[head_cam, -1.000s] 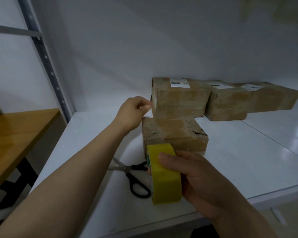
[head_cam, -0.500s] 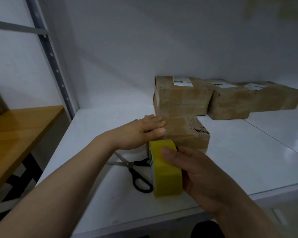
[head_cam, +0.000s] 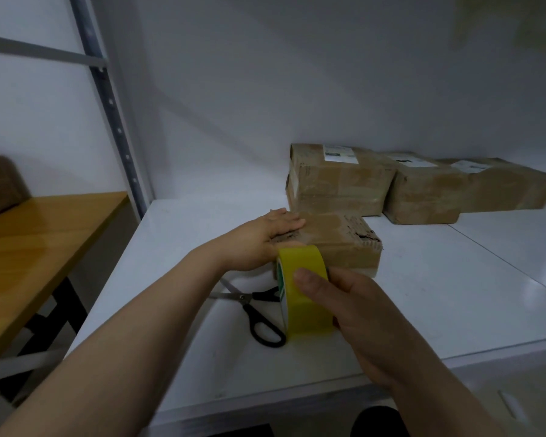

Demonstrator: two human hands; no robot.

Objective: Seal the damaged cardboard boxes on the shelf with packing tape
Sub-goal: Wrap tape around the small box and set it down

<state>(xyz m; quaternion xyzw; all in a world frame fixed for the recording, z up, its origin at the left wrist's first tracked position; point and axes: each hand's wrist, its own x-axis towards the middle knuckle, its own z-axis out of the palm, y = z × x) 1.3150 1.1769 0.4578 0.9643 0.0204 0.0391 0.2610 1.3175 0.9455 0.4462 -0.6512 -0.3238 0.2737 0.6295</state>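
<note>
A small cardboard box (head_cam: 341,244) with a torn top edge lies on the white shelf (head_cam: 454,294). My left hand (head_cam: 262,241) lies flat on the box's left top, fingers straight. My right hand (head_cam: 356,313) grips a yellow roll of packing tape (head_cam: 303,294), held upright against the box's near left corner. Three larger taped boxes stand behind: one (head_cam: 338,181) at the left, one (head_cam: 423,193) in the middle, one (head_cam: 505,184) at the right.
Black-handled scissors (head_cam: 256,310) lie on the shelf just left of the tape roll. A perforated metal upright (head_cam: 114,121) stands at the shelf's left back corner. A wooden table (head_cam: 35,244) sits lower at the left. The shelf's front edge runs below my right wrist.
My left hand came down from a raised fist near the rear box and now lies flat on the small box. The tape roll rose closer to the box's corner.
</note>
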